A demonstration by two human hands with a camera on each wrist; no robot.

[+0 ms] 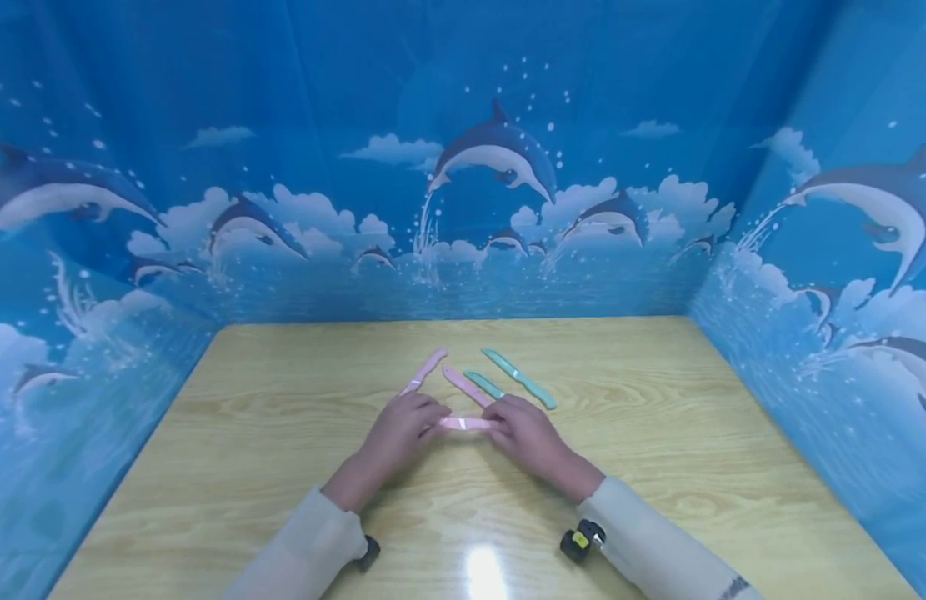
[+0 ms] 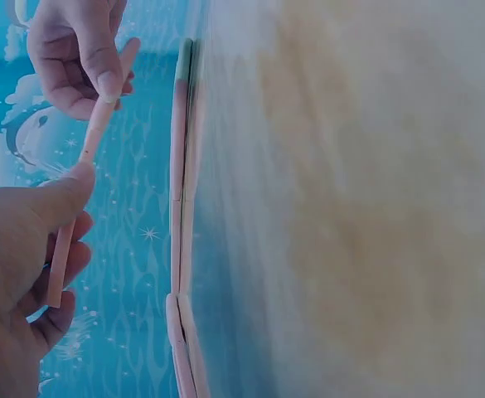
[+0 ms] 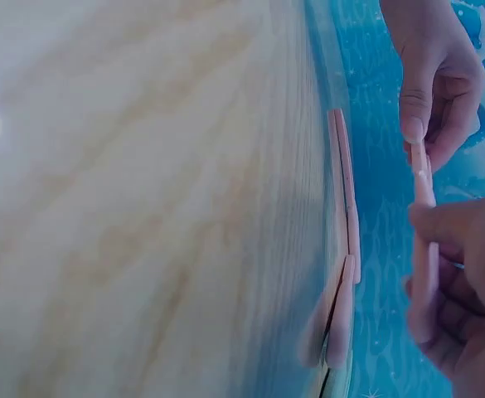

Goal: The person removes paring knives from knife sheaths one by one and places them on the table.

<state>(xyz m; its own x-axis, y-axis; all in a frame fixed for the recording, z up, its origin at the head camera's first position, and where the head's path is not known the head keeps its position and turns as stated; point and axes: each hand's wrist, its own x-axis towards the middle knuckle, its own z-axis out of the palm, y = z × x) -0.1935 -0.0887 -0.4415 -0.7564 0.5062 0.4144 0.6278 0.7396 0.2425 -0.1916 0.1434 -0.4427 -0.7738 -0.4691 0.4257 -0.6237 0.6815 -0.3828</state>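
Both hands hold a small pink knife [image 1: 464, 423] with a pale band at its middle, level above the table. My left hand [image 1: 410, 421] pinches its left end between thumb and fingers. The other end is gripped by my right hand [image 1: 526, 429], whose thumb lies along the knife [image 3: 425, 274] in the right wrist view. Just beyond the hands, a pink knife [image 1: 430, 367] lies slanted on the left, partly covered by the left hand. Another pink knife [image 1: 465, 385] and a green knife [image 1: 485, 384] run behind the right hand. A second green knife [image 1: 518, 377] lies farther right.
The wood-grain table [image 1: 230, 450] bears the knives near its middle. Blue dolphin-print curtains [image 1: 342, 283] stand along its back and sides. A black wrist device [image 1: 580, 540] with a yellow mark hangs under the right sleeve, and light glares off the table's front.
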